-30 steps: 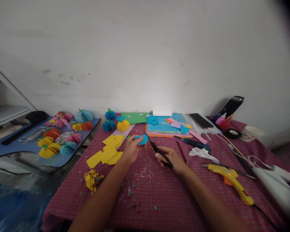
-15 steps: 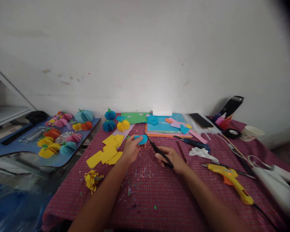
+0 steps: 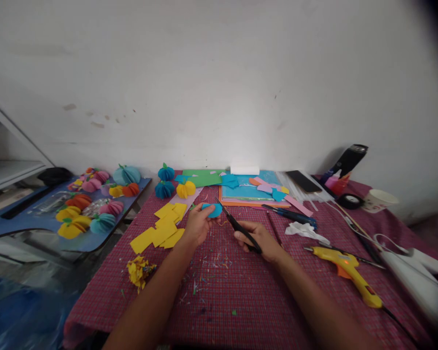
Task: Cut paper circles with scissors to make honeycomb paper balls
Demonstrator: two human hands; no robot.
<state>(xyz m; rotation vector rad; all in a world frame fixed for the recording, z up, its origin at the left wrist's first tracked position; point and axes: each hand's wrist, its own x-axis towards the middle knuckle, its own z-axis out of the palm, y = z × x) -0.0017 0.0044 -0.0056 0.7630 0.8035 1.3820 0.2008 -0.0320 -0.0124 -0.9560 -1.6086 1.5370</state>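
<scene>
My left hand [image 3: 199, 225] pinches a small piece of blue paper [image 3: 212, 210] with a rounded edge, above the middle of the table. My right hand [image 3: 257, 239] grips black-handled scissors [image 3: 238, 226], their blades pointing up and left beside the paper's right edge. Whether the blades touch the paper I cannot tell. Several yellow paper pieces [image 3: 164, 230] lie overlapping left of my left hand. Nearer me is a crumpled yellow paper bunch [image 3: 139, 272]. Tiny paper scraps are scattered on the checked red cloth [image 3: 255, 301] below my hands.
A yellow hot glue gun [image 3: 350, 272], a white tissue [image 3: 305, 231] and a blue-black cutter [image 3: 292, 215] lie to the right. Coloured paper sheets [image 3: 204, 179] lie behind. Paper pumpkins [image 3: 164, 189] stand at the back left, with several more on a blue table [image 3: 138, 194].
The blue paper in my left hand has turned slightly. Both hands stay in nearly the same place, and the scissors have hardly moved.
</scene>
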